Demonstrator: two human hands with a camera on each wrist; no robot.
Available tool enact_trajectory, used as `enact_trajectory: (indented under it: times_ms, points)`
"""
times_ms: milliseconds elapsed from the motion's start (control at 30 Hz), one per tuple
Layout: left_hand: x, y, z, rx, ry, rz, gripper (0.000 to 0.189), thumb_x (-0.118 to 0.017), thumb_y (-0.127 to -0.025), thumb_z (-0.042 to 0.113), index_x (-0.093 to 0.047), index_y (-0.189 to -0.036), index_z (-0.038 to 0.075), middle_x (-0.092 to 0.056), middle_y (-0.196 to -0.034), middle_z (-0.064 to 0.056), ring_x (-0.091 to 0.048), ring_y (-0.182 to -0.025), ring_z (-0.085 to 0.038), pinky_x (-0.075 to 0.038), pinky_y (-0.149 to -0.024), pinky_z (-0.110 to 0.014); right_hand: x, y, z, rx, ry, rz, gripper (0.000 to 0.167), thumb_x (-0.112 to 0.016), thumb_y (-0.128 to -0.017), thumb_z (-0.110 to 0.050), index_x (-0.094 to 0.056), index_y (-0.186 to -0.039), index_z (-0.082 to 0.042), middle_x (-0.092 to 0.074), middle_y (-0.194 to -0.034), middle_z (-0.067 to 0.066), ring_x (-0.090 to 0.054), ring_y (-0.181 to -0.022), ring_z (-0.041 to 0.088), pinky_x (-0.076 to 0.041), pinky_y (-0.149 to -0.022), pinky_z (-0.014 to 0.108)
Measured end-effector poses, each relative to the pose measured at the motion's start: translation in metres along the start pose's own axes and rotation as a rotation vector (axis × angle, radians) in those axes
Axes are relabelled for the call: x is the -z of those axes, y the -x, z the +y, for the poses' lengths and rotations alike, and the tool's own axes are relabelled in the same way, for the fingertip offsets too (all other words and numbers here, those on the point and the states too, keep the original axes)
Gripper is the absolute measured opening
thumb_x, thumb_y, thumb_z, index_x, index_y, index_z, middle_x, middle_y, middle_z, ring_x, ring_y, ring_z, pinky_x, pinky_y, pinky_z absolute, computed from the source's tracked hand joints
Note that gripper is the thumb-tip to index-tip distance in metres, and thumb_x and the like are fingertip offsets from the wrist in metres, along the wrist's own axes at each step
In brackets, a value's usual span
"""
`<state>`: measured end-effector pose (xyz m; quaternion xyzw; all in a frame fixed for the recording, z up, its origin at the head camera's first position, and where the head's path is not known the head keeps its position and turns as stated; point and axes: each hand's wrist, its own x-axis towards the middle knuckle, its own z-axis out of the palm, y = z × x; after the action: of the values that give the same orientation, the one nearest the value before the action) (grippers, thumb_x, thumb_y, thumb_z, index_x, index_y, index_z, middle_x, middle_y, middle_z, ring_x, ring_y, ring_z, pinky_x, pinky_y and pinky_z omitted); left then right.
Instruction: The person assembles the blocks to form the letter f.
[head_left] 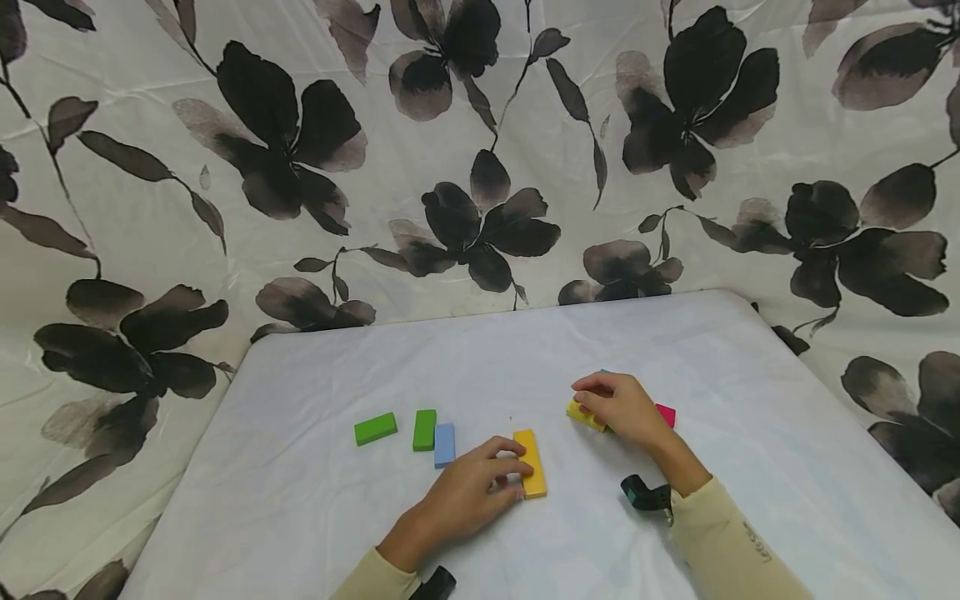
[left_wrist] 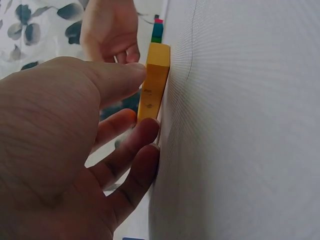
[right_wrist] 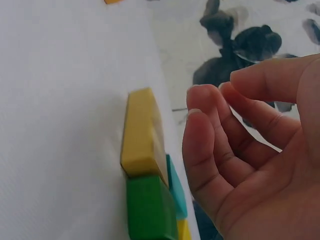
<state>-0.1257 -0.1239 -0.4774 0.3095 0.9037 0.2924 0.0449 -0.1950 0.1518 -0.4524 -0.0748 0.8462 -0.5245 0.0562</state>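
My left hand is at the left side of an orange-yellow block lying on the white-covered table. Thumb and fingertips touch the block's edge and top, loosely bent; in the left wrist view its long face shows between thumb and fingers. My right hand hovers over a pale yellow block, fingers loosely curved with nothing between them. In the right wrist view that yellow block stands apart from the fingertips, against a green block, with a teal block behind.
Left of the left hand lie a light blue block, a green block beside it and another green block. A red block shows past the right hand. A floral cloth hangs behind the table.
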Motion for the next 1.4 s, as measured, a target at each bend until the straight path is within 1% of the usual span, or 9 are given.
enact_trajectory:
  times_ms: [167, 233, 400, 533, 700, 900, 1033, 1233, 1400]
  points:
    - [0.000, 0.001, -0.001, -0.041, -0.060, -0.011, 0.024, -0.070, -0.096, 0.029, -0.074, -0.120, 0.029, -0.054, -0.135, 0.010, -0.054, -0.119, -0.009, -0.049, -0.095, -0.032, 0.015, 0.001, 0.003, -0.008, -0.025, 0.039, 0.029, -0.063, -0.100, -0.017, -0.066, -0.121, 0.003, -0.070, -0.106, 0.015, -0.065, -0.094, 0.027, -0.057, -0.076, 0.034]
    - [0.000, 0.001, -0.001, -0.057, -0.089, -0.017, 0.026, -0.069, -0.097, 0.029, -0.073, -0.122, 0.029, -0.054, -0.136, 0.010, -0.051, -0.124, -0.012, -0.048, -0.099, -0.034, 0.022, 0.002, 0.005, -0.013, -0.042, 0.053, 0.031, -0.062, -0.101, -0.017, -0.065, -0.123, 0.004, -0.069, -0.109, 0.017, -0.065, -0.096, 0.029, -0.057, -0.077, 0.035]
    - [0.002, 0.000, 0.000, -0.084, -0.121, -0.032, 0.028, -0.069, -0.097, 0.031, -0.072, -0.124, 0.028, -0.053, -0.137, 0.008, -0.051, -0.124, -0.012, -0.048, -0.097, -0.032, 0.037, 0.003, 0.010, -0.041, -0.024, 0.100, 0.032, -0.061, -0.102, -0.020, -0.064, -0.125, 0.002, -0.069, -0.111, 0.020, -0.066, -0.096, 0.032, -0.057, -0.077, 0.037]
    - [0.005, -0.004, 0.001, -0.100, -0.141, -0.051, 0.028, -0.069, -0.097, 0.031, -0.072, -0.125, 0.028, -0.053, -0.137, 0.007, -0.051, -0.125, -0.013, -0.047, -0.100, -0.033, 0.046, 0.003, 0.013, -0.067, 0.028, 0.144, 0.033, -0.058, -0.103, -0.022, -0.064, -0.127, 0.000, -0.069, -0.113, 0.018, -0.065, -0.099, 0.030, -0.055, -0.079, 0.032]
    - [0.006, -0.004, 0.001, -0.094, -0.147, -0.064, 0.029, -0.070, -0.096, 0.032, -0.072, -0.125, 0.028, -0.054, -0.137, 0.007, -0.051, -0.125, -0.014, -0.046, -0.102, -0.034, 0.051, 0.003, 0.016, -0.103, 0.061, 0.184, 0.035, -0.057, -0.103, -0.024, -0.063, -0.129, -0.001, -0.066, -0.120, 0.016, -0.062, -0.104, 0.028, -0.054, -0.084, 0.030]
    - [0.002, -0.001, -0.002, -0.074, -0.114, -0.058, 0.030, -0.068, -0.097, 0.034, -0.071, -0.126, 0.030, -0.049, -0.145, 0.007, -0.047, -0.133, -0.016, -0.043, -0.106, -0.040, 0.053, 0.003, 0.023, -0.114, 0.064, 0.248, 0.033, -0.057, -0.103, -0.021, -0.062, -0.129, 0.000, -0.065, -0.119, 0.017, -0.063, -0.101, 0.029, -0.053, -0.078, 0.021]
    - [-0.001, 0.000, -0.007, -0.065, -0.104, -0.057, 0.029, -0.067, -0.098, 0.035, -0.071, -0.127, 0.032, -0.047, -0.148, 0.007, -0.044, -0.136, -0.017, -0.041, -0.109, -0.043, 0.055, 0.001, 0.031, -0.128, 0.072, 0.269, 0.034, -0.057, -0.104, -0.023, -0.062, -0.129, 0.000, -0.064, -0.118, 0.018, -0.062, -0.098, 0.030, -0.053, -0.076, 0.019]
    - [-0.001, -0.001, -0.008, -0.076, -0.111, -0.050, 0.030, -0.066, -0.098, 0.035, -0.069, -0.128, 0.032, -0.048, -0.147, 0.007, -0.045, -0.135, -0.016, -0.041, -0.108, -0.043, 0.059, -0.001, 0.042, -0.160, 0.101, 0.302, 0.035, -0.056, -0.103, -0.024, -0.062, -0.130, -0.003, -0.063, -0.121, 0.017, -0.059, -0.101, 0.029, -0.053, -0.087, 0.030]
    - [-0.001, 0.000, -0.005, -0.060, -0.126, -0.052, 0.033, -0.065, -0.098, 0.038, -0.067, -0.131, 0.034, -0.048, -0.147, 0.008, -0.046, -0.134, -0.016, -0.043, -0.106, -0.042, 0.056, -0.002, 0.049, -0.171, 0.104, 0.279, 0.034, -0.058, -0.102, -0.022, -0.061, -0.129, -0.003, -0.061, -0.125, 0.018, -0.057, -0.106, 0.031, -0.052, -0.095, 0.042]
